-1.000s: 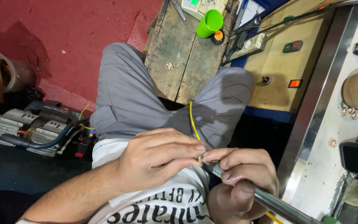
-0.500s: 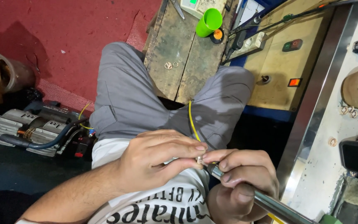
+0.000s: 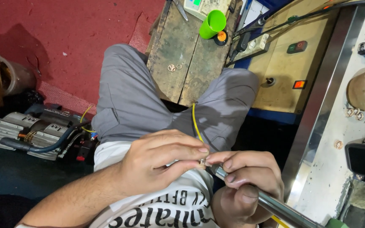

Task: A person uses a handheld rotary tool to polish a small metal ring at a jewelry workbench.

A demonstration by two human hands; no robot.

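Head view. The person sits with both knees in grey trousers, looking down at the lap. The left hand (image 3: 165,162) is curled, its thumb and forefinger pinched together on a small metal piece (image 3: 202,161) at the tip of a steel rod (image 3: 275,207). What kind of piece it is cannot be told; it is too small and partly covered by the fingertips. The right hand (image 3: 243,185) is clenched around the steel rod, thumb on top, with the rod running from the fingertips down toward the lower right edge of the picture. The two hands meet at the rod's tip, just above the white printed shirt (image 3: 165,207).

A thin yellow wire (image 3: 196,122) rises from the point where the hands meet and lies across the right trouser leg.

Beyond the knees stands a worn wooden tabletop (image 3: 178,50). On it lie two small rings (image 3: 174,67), and at its far end a green cup (image 3: 213,24) lies tipped on its side, next to a small orange and black disc (image 3: 221,37). A white power strip (image 3: 256,44) sits to the right of the cup. Further right is a yellow machine panel (image 3: 284,63) with coloured switches, and then a steel-edged bench (image 3: 330,105). On the floor at the left sits a grey finned machine (image 3: 30,135) with a dark hose.
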